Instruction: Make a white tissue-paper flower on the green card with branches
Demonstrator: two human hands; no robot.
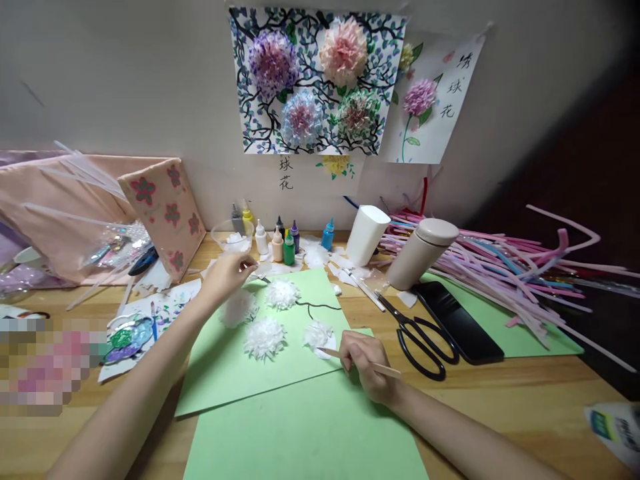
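My right hand (367,363) grips a thin wooden stick (387,370). Its tip touches the lower edge of a white paper flower (317,333) on the upper green sheet (240,383). Beyond the far edge of that sheet, my left hand (234,272) has its fingers curled together beside white paper scraps; what they pinch, if anything, is too small to tell. Several fluffy white flowers lie on the sheet, among them one in front (265,339) and one behind (281,294). A dark branch line (320,306) runs to the right from the rear flower.
Paint bottles (289,249) and a plastic bowl (233,235) stand at the back. To the right are scissors (420,340), a phone (457,323), a tumbler (423,253), a white container (367,237) and pipe cleaners (505,267). A paint palette (127,339) and pink box (163,213) occupy the left.
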